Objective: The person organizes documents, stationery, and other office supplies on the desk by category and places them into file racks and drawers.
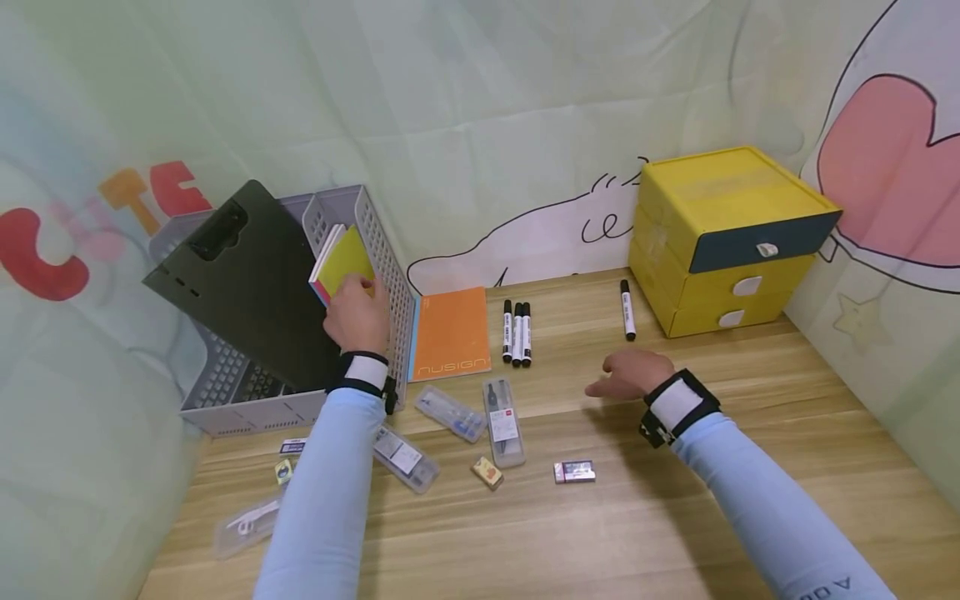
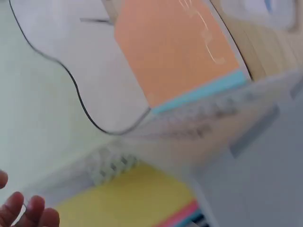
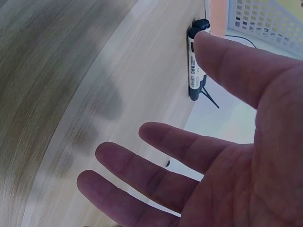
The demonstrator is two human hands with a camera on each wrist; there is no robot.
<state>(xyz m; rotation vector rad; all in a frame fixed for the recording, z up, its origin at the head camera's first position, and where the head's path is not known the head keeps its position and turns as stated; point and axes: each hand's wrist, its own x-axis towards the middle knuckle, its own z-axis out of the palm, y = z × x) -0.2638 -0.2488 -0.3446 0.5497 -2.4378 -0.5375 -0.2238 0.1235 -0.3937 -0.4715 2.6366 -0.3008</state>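
Note:
In the head view my left hand (image 1: pixel 358 315) is over the right compartment of a grey basket (image 1: pixel 273 410), beside a yellow-green notebook (image 1: pixel 347 254) that stands tilted among other books. Its loosely bent fingertips (image 2: pixel 33 210) show near the yellow cover in the left wrist view, with no visible grip on it. A black clipboard (image 1: pixel 258 283) leans in the basket's left part. My right hand (image 1: pixel 632 374) hovers over the table with fingers apart and nothing held. Nearest to it is a single marker (image 1: pixel 627 310); more markers (image 3: pixel 196 71) appear beyond the thumb in the right wrist view.
An orange notebook (image 1: pixel 452 332) lies beside the basket, near three markers (image 1: pixel 517 333). Clear cases (image 1: pixel 504 423) and small erasers (image 1: pixel 574 472) are spread across the table front. A yellow drawer box (image 1: pixel 735 242) stands at the back right, against a printed cloth.

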